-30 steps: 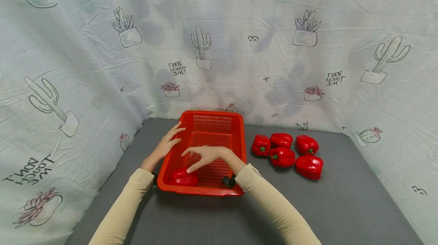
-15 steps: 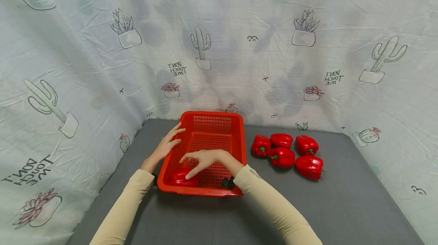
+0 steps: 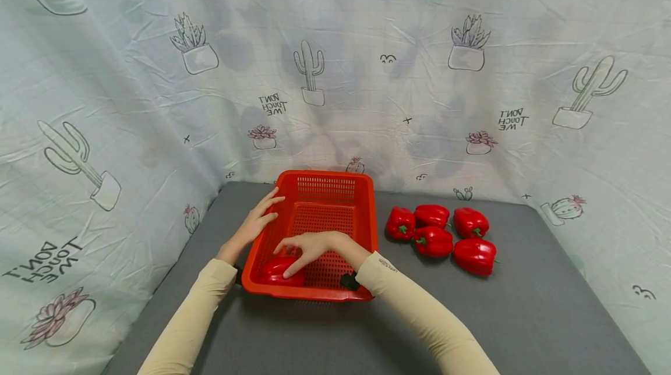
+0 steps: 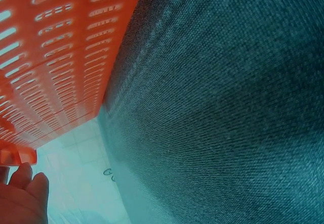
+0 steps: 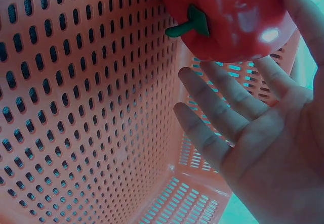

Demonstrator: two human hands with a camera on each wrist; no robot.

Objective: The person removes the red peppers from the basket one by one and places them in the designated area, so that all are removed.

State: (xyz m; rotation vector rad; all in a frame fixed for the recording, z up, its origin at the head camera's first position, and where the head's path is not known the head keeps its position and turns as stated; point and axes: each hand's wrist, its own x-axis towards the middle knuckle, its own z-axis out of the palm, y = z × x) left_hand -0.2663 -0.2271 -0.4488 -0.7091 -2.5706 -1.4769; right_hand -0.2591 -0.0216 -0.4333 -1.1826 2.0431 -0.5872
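Note:
A red bell pepper (image 3: 274, 268) lies in the near left corner of a red plastic basket (image 3: 309, 291). My right hand (image 3: 311, 245) reaches into the basket and holds this pepper, thumb on its near side. In the right wrist view, the pepper (image 5: 243, 16) shows its green stem; the index finger goes behind it, while the other fingers of the hand (image 5: 273, 128) stretch out beside it. My left hand (image 3: 253, 225) holds the basket's left rim. Fingers of that hand (image 4: 23, 196) show under the rim in the left wrist view.
Several more red bell peppers (image 3: 434, 242) lie grouped on the grey tabletop (image 3: 419, 311) to the right of the basket. A white curtain (image 3: 356, 84) printed with potted cacti hangs behind and beside the table. A small black device (image 3: 350, 280) sits at the right wrist.
My right hand has moved slightly down and closer onto the pepper, which looks turned a little. The left hand and basket stay in place.

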